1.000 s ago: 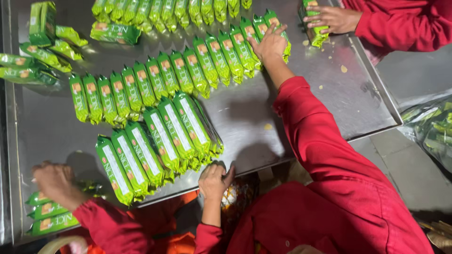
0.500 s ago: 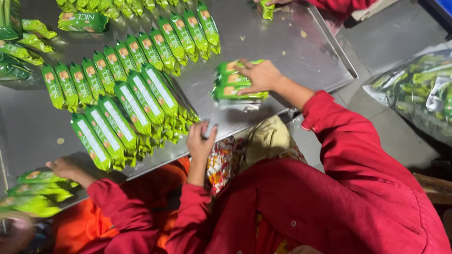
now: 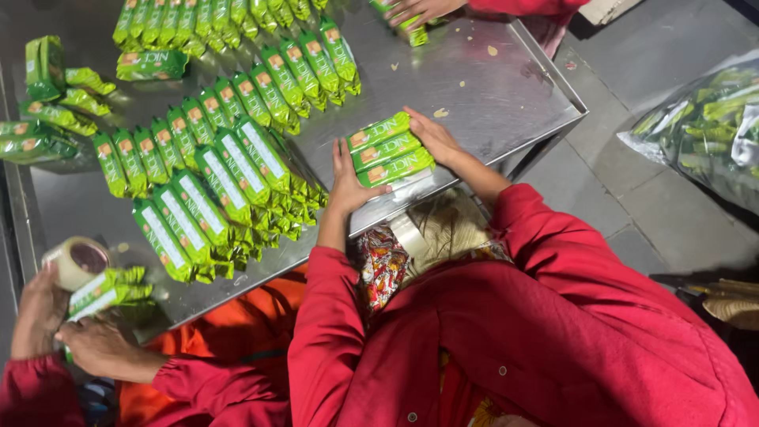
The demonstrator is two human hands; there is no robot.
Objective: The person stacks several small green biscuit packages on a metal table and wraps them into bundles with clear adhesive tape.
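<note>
Three green packets (image 3: 389, 149) lie side by side as one small batch on the steel table (image 3: 506, 87), close to its near edge and right of the big rows. The left hand (image 3: 346, 180) presses flat against the batch's left ends, fingers together and pointing away. The right hand (image 3: 433, 136) cups the right ends, fingers bent over the far corner. Both hands are held narrow, squeezing the batch between them; neither closes around a single packet.

Handling, as a judgement: the packets look light, long and fairly stiff along their length, likely with brittle contents, so a hard pinch across the middle could crack what is inside. The glossy film looks slippery, and the packets may slide over one another if held loosely. Best hold seems to be at the two ends, palms pushing inward, so that the three stay aligned. The crimped end seals are thin and soft and give little grip.

To the left, rows of packets (image 3: 213, 186) lie overlapped like tiles, with more rows (image 3: 237, 87) farther back. At the near left corner another person's hands (image 3: 95, 348) hold a small bundle (image 3: 107, 289) beside a roll of tape (image 3: 75, 261). At the far edge a third person's hand (image 3: 415, 9) rests on a packet. A clear bag (image 3: 704, 119) of packets sits on the floor to the right.
</note>
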